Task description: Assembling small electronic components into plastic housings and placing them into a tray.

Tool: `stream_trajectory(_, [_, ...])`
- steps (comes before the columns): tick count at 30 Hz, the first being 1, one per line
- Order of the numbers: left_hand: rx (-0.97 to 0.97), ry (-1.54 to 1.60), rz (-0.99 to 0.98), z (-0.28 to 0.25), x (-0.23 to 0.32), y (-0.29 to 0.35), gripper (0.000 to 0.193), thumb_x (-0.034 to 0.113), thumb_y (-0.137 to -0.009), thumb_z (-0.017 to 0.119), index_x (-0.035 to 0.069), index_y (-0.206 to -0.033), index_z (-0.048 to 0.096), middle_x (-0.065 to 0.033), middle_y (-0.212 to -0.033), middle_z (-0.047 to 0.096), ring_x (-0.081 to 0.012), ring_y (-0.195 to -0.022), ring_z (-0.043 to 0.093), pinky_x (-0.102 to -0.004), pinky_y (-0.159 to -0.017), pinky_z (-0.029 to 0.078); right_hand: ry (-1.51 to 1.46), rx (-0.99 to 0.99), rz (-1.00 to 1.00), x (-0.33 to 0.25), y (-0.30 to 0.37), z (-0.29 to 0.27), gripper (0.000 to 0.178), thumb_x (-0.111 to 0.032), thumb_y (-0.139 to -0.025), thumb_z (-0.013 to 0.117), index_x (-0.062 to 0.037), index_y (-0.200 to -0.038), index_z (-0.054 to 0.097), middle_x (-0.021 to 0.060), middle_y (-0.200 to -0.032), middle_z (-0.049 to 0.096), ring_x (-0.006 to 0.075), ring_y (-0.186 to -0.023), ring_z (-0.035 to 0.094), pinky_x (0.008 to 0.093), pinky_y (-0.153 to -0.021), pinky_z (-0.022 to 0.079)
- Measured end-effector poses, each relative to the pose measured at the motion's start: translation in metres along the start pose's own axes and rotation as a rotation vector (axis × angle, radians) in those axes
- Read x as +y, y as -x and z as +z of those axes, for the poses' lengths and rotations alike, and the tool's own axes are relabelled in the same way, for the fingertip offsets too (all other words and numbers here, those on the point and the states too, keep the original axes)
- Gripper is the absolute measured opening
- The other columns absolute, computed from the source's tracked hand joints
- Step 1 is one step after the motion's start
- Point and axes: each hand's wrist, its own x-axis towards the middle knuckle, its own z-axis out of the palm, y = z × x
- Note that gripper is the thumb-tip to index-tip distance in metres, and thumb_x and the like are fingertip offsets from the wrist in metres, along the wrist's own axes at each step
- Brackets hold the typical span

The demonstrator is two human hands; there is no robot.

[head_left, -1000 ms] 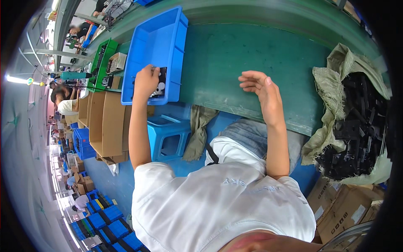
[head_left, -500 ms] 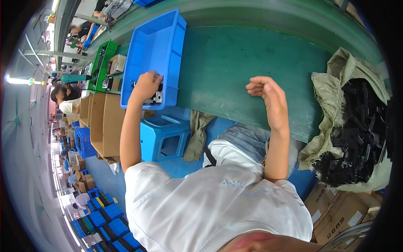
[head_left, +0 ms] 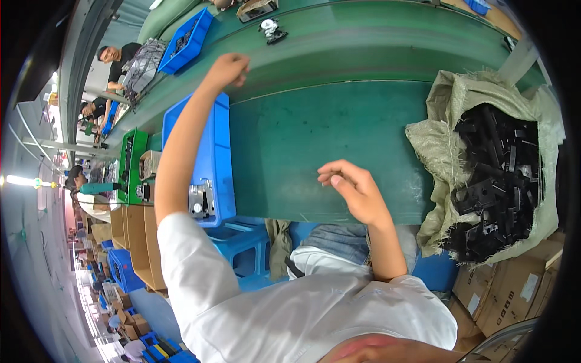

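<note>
My left hand (head_left: 229,71) is stretched out beyond the far end of a blue plastic bin (head_left: 223,151), over the green conveyor belt. Its fingers are loosely bent and a little blurred, and nothing shows between them. Further along the belt, apart from this hand, lies a small white-and-black part (head_left: 272,31). Silvery and black metal parts (head_left: 201,201) lie in the near end of the bin, which my left forearm partly covers. Above the near part of the green worktable (head_left: 290,139) hovers my right hand (head_left: 357,190), open and empty, fingers slightly curved.
At the right, a woven sack (head_left: 433,151) gapes around many black parts (head_left: 487,187). Cardboard boxes (head_left: 508,296) stand below it. On the left are a green tray (head_left: 130,166), open cartons (head_left: 139,242) and a blue stool (head_left: 239,248). Co-workers sit at the far left.
My left hand has left the bin and moved out over the belt. The view has shifted, showing more of the belt. My right hand stays empty, now lower and further left in view.
</note>
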Motion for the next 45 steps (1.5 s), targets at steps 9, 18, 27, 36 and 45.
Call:
stream_trajectory(9, [-0.005, 0.314, 0.381, 0.036, 0.009, -0.125, 0.027, 0.02, -0.092, 0.053, -0.004, -0.105, 0.059, -0.0144, -0.096, 0.058, -0.0245, -0.082, 0.057, -0.036, -0.069, 0.047, 0.218, 0.129, -0.118, 0.004, -0.003, -0.005, 0.021, -0.005, -0.089, 0.056, 0.0004, -0.107, 0.065, 0.0099, -0.095, 0.068, 0.0208, -0.08, 0.062, 0.0308, -0.073, 0.05])
stream_trajectory(18, [-0.374, 0.798, 0.667, 0.014, -0.017, -0.183, 0.037, 0.02, -0.096, 0.052, -0.006, -0.122, 0.05, -0.0184, -0.12, 0.052, -0.0309, -0.105, 0.053, -0.0461, -0.089, 0.045, 0.501, 0.101, -0.231, -0.004, 0.003, -0.003, 0.021, -0.009, -0.091, 0.057, -0.0032, -0.11, 0.063, 0.0092, -0.1, 0.065, 0.0261, -0.084, 0.061, 0.0339, -0.078, 0.049])
stream_trajectory(27, [-0.608, 1.356, 0.723, 0.037, -0.035, -0.171, 0.049, 0.021, -0.098, 0.052, -0.007, -0.137, 0.042, -0.022, -0.14, 0.047, -0.0367, -0.125, 0.05, -0.055, -0.107, 0.044, 1.038, 0.718, -0.426, -0.068, 0.078, -0.053, 0.026, -0.012, -0.083, 0.063, -0.0061, -0.109, 0.062, 0.0097, -0.099, 0.064, 0.0287, -0.088, 0.061, 0.0363, -0.08, 0.05])
stream_trajectory(36, [-0.912, 2.024, 0.59, 0.157, 0.143, 0.023, 0.043, 0.018, -0.097, 0.049, -0.002, -0.135, 0.044, -0.0279, -0.132, 0.051, -0.0426, -0.12, 0.051, -0.0585, -0.106, 0.039, 1.426, 1.708, 0.094, -0.041, 0.105, -0.117, 0.043, -0.021, -0.078, 0.072, -0.0053, -0.116, 0.061, 0.0138, -0.102, 0.061, 0.0284, -0.086, 0.063, 0.037, -0.077, 0.053])
stream_trajectory(45, [-0.415, 1.74, 0.526, 0.246, 0.14, 0.21, 0.051, 0.03, -0.1, 0.054, 0.0, -0.139, 0.041, -0.0254, -0.131, 0.054, -0.0309, -0.112, 0.059, -0.0419, -0.101, 0.047, 0.862, 1.56, 0.095, -0.044, 0.122, -0.127, 0.049, -0.023, -0.077, 0.072, -0.0036, -0.12, 0.058, 0.0121, -0.09, 0.064, 0.0264, -0.08, 0.063, 0.0365, -0.074, 0.052])
